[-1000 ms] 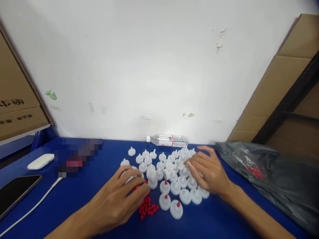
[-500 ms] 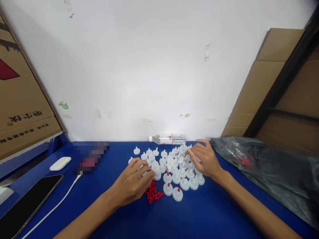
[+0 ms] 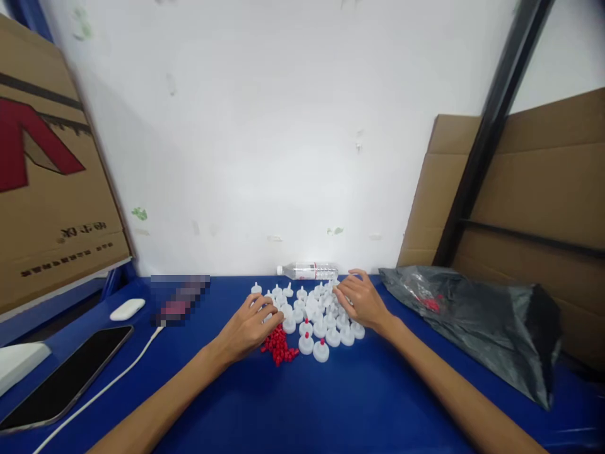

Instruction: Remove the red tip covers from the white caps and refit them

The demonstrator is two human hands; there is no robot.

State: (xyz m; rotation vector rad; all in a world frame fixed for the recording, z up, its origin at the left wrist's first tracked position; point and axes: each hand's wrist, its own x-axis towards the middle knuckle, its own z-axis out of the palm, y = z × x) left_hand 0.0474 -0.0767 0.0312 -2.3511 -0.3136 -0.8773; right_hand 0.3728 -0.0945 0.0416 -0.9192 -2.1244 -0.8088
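Note:
Many white nozzle caps (image 3: 319, 329), round-based with a thin spout, stand crowded on the blue table. A heap of small red tips (image 3: 278, 345) lies at their front left. Three of the front caps carry a red tip on the spout, one being the nearest cap (image 3: 321, 352). My left hand (image 3: 253, 325) is over the left side of the caps, just behind the red heap, its fingers bent and apart. At the right side, my right hand (image 3: 363, 301) reaches over the caps with loosely spread fingers. Its fingertips are close to the rear caps; no held object shows.
A clear plastic bottle (image 3: 307, 271) lies against the wall. A grey plastic bag (image 3: 496, 328) covers the right side. To the left are a phone (image 3: 66, 375), a white case (image 3: 127, 309) and a white cable (image 3: 111, 381). Cardboard (image 3: 51, 208) stands at the left edge.
The camera view has shifted, so the table appears farther off and more of the red heap shows. Both hands remain over the caps in nearly the same poses.

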